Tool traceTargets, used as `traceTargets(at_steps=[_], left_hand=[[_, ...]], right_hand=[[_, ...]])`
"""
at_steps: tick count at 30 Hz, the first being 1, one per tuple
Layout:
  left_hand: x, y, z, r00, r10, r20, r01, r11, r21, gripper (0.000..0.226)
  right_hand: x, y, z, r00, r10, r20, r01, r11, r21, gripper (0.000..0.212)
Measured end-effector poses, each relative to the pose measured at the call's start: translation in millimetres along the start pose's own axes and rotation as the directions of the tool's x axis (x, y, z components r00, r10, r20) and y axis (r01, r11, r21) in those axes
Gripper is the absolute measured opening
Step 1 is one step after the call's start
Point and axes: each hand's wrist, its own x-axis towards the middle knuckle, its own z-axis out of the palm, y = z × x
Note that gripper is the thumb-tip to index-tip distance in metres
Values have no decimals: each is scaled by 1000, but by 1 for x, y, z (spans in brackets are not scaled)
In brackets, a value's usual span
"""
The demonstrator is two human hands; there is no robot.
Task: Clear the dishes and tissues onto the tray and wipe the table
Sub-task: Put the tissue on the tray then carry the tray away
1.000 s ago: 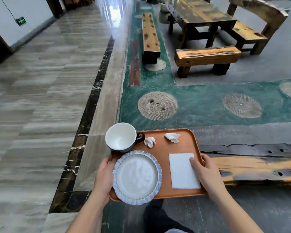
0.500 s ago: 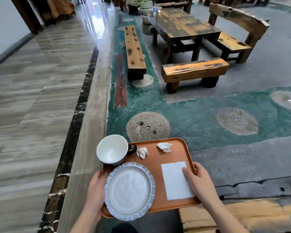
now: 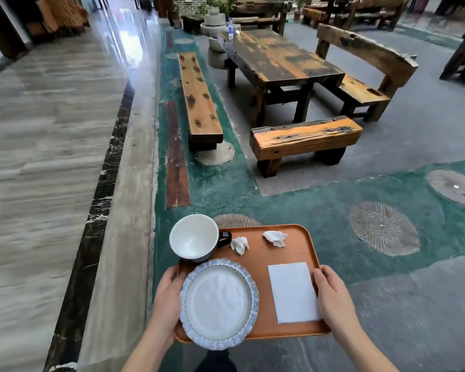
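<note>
Orange tray [image 3: 285, 253] is clasped at both edges by left hand [image 3: 166, 302] and right hand [image 3: 333, 299]; mug [image 3: 193, 237] at eleven o'clock, plate [image 3: 218, 302], tissues [image 3: 239, 245] loaded; clearing judged done.

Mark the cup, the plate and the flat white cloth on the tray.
cup [image 3: 192, 238], head view, on its white inner wall.
plate [image 3: 217, 302], head view, on the middle of its face.
flat white cloth [image 3: 293, 291], head view, on its middle.
</note>
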Motion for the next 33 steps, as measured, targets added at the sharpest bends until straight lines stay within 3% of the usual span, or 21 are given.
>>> traceTargets(at_steps=[6,10,19,29,33], left_hand=[[126,75,6,999,-19,32,18,1000,15,16],[194,110,21,999,-20,38,19,1000,19,8],[359,182,84,999,-25,30,25,1000,-1,12],[526,271,181,998,-51,-36,51,999,7,40],[581,304,210,999,-43,-22,43,999,8,25]], right_hand=[[97,-73,53,999,-13,-29,13,1000,10,26],[160,-107,79,1000,-9,-26,8,1000,-6,26],[344,-178,123,999,-30,-22,30,1000,-1,26],[546,-266,132,1000,-21,-9,21,1000,15,24],[607,-294,138,1000,-1,-7,1,1000,-13,25]])
